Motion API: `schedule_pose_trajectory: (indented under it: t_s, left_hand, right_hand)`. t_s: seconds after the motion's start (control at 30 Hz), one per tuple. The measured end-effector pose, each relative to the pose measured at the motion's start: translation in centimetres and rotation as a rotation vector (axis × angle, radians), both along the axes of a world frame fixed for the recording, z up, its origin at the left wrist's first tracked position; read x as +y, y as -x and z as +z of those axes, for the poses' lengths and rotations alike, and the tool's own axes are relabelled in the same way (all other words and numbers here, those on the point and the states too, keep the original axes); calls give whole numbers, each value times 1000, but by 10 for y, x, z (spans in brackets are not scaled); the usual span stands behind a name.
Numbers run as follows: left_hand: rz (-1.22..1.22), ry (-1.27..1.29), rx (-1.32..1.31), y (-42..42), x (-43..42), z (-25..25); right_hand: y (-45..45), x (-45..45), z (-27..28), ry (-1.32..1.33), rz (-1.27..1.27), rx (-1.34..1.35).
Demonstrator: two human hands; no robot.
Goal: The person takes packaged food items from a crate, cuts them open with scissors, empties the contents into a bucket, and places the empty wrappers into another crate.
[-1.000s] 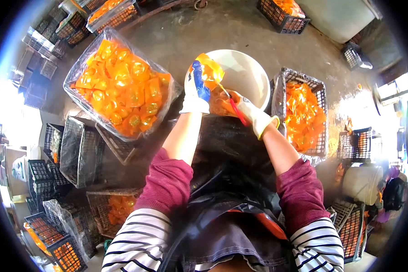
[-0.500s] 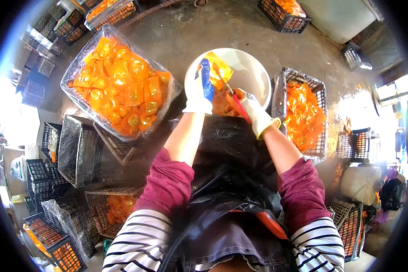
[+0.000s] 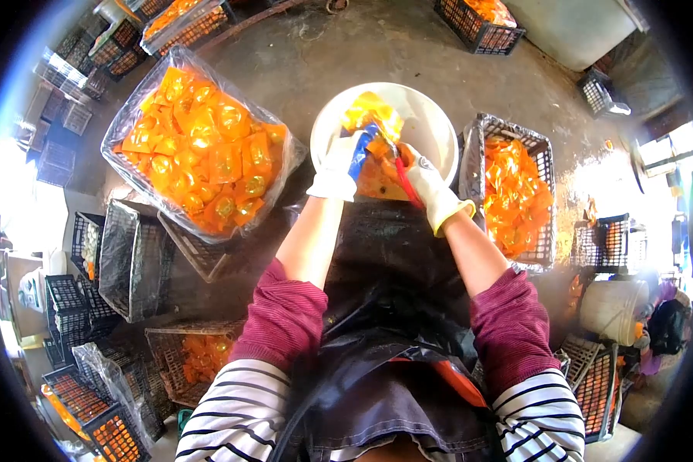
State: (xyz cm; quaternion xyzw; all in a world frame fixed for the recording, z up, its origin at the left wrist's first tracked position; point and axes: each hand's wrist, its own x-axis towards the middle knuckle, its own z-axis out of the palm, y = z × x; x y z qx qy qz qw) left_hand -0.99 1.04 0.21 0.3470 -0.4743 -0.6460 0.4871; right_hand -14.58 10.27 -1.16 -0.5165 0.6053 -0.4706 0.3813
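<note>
My left hand, in a white glove with blue on it, grips an orange packet over the white bucket. A red-handled tool is held in my right hand, also gloved; its metal end meets the packet's lower edge. The tool looks like scissors, but its blades are partly hidden. More orange packets lie in the bucket beneath my hands.
At the left, a plastic-lined crate is heaped with orange packets. A black crate of orange packets stands right of the bucket. Stacked crates are at the lower left, and a pale bucket is at the right.
The packet and my left fingers have turned, so the packet now lies flatter and farther forward over the bucket. My right hand has stayed nearly in place with the tool.
</note>
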Motion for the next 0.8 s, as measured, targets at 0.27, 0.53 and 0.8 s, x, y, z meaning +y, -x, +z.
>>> schedule_pose_trajectory:
  t_s: [0.27,0.53,0.8]
  left_hand:
    - [-113,-224,-181,-4,10,14]
    - [-89,132,-70,-3,-1,-8]
    - [-16,89,-308,-5,-25,-44]
  right_hand:
    - [10,-2,-12,-152,-25,-60]
    - [6,4,20,-302,-71,-347]
    - [12,1,28,-312,92,-131]
